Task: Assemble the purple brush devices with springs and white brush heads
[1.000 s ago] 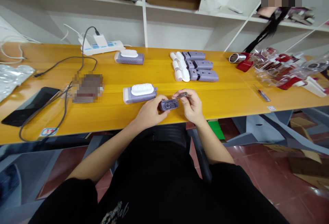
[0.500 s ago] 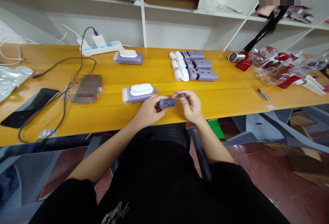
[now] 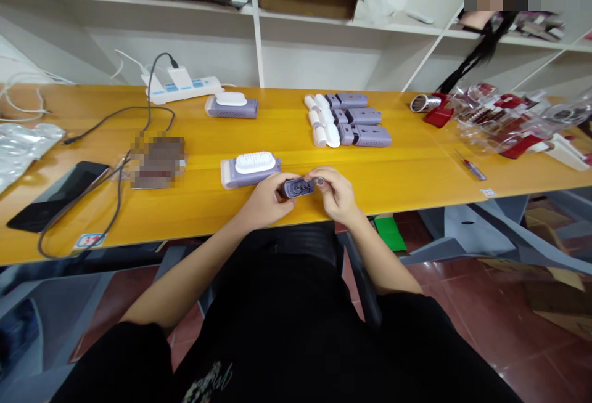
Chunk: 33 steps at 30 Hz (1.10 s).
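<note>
One hollow purple-grey plastic shell (image 3: pixel 298 189) over near edge of glossy yellow tabletop (image 3: pixel 407 175); left hand (image 3: pixel 265 203), fingers wrapped around it. Opening rounded-oblong, ringed form inside. Right hand (image 3: pixel 340 198), fingers pinching small shiny cylindrical piece (image 3: pixel 320 181), metal-looking, just beside shell's opening. Left of shell: boxy purple-grey device (image 3: pixel 250 177), topped by oval white pad (image 3: pixel 256 161), nubbly. Farther back: three rows of purple-grey blocks (image 3: pixel 374 137), beside white ovals (image 3: pixel 332 135).
</note>
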Tool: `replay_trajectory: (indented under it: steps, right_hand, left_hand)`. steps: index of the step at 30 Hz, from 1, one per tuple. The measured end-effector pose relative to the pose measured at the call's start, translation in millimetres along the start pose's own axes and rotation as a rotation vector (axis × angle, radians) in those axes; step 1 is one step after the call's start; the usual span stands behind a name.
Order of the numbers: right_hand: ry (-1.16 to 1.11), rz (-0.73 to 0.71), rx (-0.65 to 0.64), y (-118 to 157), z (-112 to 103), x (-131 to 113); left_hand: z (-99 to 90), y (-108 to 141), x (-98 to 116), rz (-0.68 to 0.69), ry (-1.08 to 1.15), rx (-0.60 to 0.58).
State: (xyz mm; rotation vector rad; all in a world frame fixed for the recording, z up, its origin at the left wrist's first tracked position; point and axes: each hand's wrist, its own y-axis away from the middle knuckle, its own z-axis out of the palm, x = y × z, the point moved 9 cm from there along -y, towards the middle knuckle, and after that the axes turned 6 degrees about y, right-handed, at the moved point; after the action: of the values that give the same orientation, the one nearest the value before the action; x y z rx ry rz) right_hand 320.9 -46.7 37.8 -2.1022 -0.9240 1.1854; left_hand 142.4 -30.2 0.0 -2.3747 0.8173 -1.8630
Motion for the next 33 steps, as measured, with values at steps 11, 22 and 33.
replay_trajectory:
  steps: [11, 22, 33]
  right_hand:
    - [0.027, -0.195, 0.035, -0.7, -1.7, -18.8]
    - [0.000, -0.211, 0.033, 0.4, -1.6, -21.5]
    - [0.019, -0.188, 0.016, 1.7, -0.9, -19.3]
  left_hand:
    - [1.9, 0.6, -4.4, -0.068, 0.043, 0.129]
    - [5.1, 2.4, -3.0, -0.084, 0.012, 0.122]
    - [6.8, 0.9, 4.4, -0.070, -0.036, 0.128]
